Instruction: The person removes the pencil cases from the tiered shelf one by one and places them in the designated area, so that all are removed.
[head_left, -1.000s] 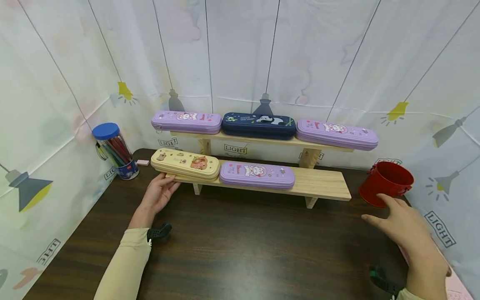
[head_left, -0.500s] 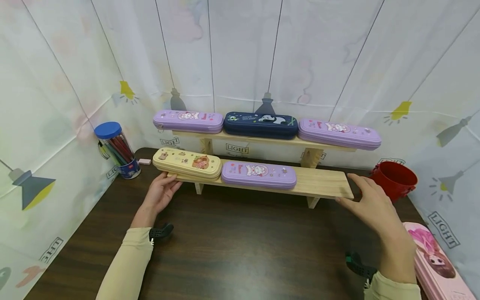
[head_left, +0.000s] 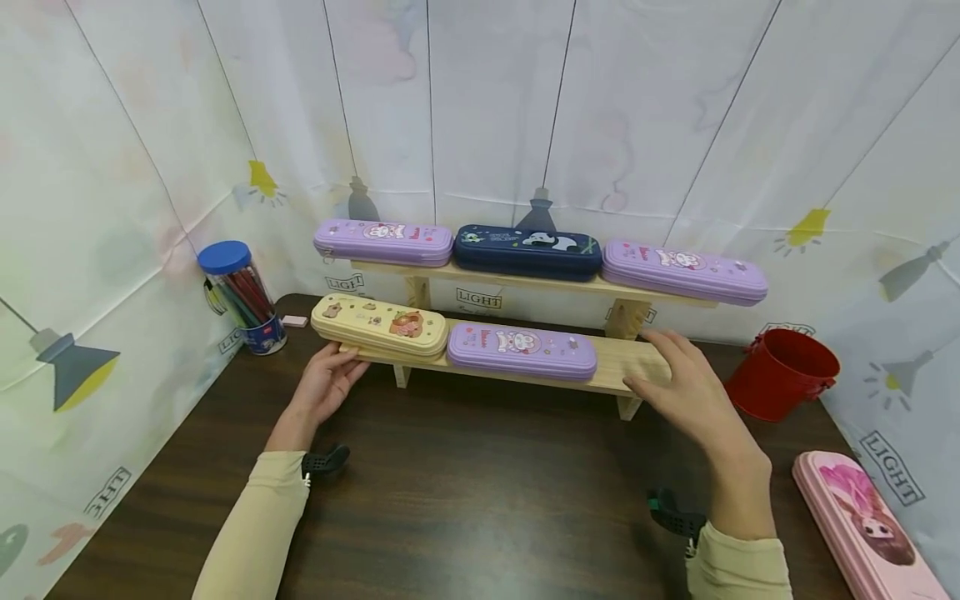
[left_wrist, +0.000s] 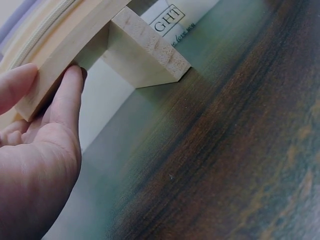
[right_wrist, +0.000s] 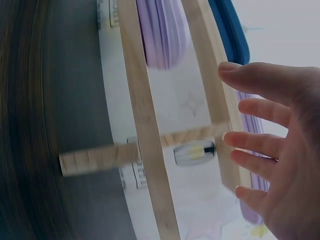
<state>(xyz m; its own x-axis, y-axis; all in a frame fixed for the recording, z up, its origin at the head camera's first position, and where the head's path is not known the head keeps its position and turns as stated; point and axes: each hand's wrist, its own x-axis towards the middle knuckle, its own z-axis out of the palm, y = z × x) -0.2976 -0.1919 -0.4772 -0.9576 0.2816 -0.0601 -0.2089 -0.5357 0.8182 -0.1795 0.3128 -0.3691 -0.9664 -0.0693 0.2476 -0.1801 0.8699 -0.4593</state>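
A two-tier wooden shelf stands on the dark table. My left hand grips the left end of its lower board, thumb at the edge and fingers underneath, as the left wrist view shows. Right above that hand lies a cream pencil case, with a purple pencil case beside it. Over the bare right end of the lower board is my right hand, fingers spread and holding nothing. On the upper board sit a navy panda pencil case and purple pencil cases at either side.
A red bucket is to the right of the shelf. Nearer, at the right edge, lies a pink pencil case. A blue-lidded jar of pens and a small pink block are at the left. Patterned cloth hangs behind.
My right hand has moved left from near the red bucket to the right end of the lower board, uncovering the pink pencil case. My left hand keeps its grip on the shelf.
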